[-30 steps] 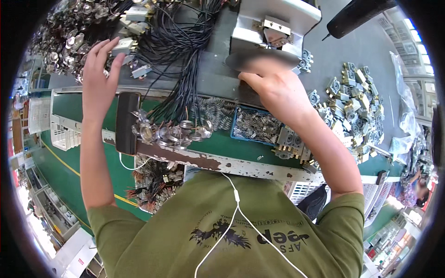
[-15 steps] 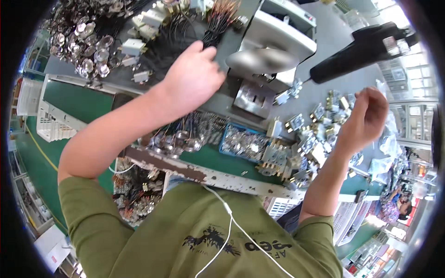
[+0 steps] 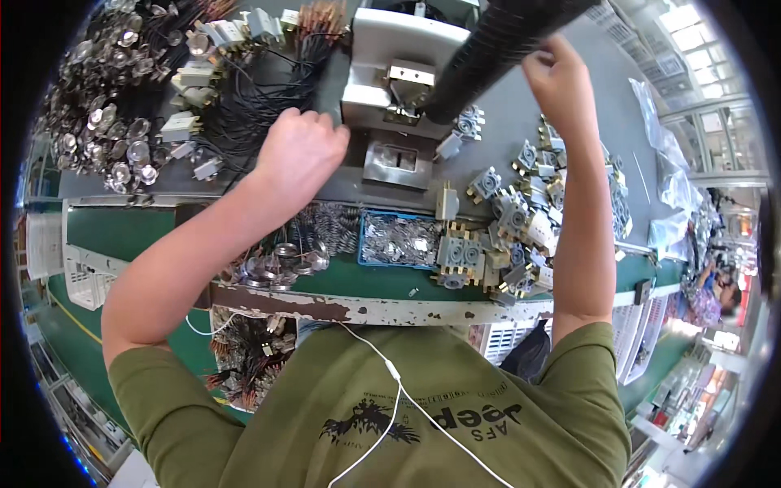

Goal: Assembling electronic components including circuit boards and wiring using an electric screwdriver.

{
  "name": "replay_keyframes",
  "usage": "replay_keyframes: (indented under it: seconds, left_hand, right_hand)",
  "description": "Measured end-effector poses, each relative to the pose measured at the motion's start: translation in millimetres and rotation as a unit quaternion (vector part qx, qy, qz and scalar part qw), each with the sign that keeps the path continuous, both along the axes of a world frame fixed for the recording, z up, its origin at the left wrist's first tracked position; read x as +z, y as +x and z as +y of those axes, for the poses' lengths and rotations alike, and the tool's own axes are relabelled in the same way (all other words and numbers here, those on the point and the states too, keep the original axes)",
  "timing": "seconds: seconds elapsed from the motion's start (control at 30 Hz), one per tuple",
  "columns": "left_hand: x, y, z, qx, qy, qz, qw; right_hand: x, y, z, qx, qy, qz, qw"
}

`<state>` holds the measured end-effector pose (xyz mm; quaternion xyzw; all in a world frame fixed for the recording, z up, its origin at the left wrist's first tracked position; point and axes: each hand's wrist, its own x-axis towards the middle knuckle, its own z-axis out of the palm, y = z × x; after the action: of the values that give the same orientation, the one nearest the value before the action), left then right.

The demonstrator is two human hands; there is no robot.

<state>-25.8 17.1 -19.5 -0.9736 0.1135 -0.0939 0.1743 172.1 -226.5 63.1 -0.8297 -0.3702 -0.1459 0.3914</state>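
Observation:
My left hand (image 3: 303, 153) is closed, knuckles up, just left of a steel block with slots (image 3: 399, 165) at the foot of a grey-white bench machine (image 3: 370, 69). What its fingers hold, if anything, is hidden. My right hand (image 3: 563, 85) is raised at the upper right with its fingers curled, next to a thick black cylinder (image 3: 504, 49). I cannot tell whether it grips the cylinder or something behind it. The cylinder slants down in front of the machine, its lower end by a small metal holder (image 3: 409, 80).
Black wires (image 3: 248, 114) and shiny round metal parts (image 3: 122, 130) are heaped at the left. A blue tray of small metal pieces (image 3: 399, 262) stands at the near edge. Grey switch-like parts (image 3: 512, 211) are piled at the right. Clear plastic bags (image 3: 674, 187) lie farther right.
My right hand has moved up and inward to beside the black cylinder. The view has shifted, and the cylinder now overlaps the machine. A blurred silvery oval before the machine is gone.

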Motion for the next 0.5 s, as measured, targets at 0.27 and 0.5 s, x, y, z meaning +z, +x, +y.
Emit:
replay_keyframes:
  seconds: [0.27, 0.5]
  left_hand:
    - [12, -6, 0, -0.049, -0.1, 0.021, 0.994]
    - [43, -22, 1, -0.018, -0.361, 0.06, 0.93]
  right_hand:
    - [-77, -29, -29, 0.094, -0.298, 0.033, 0.949]
    - [-90, -23, -32, 0.07, -0.296, -0.029, 0.952]
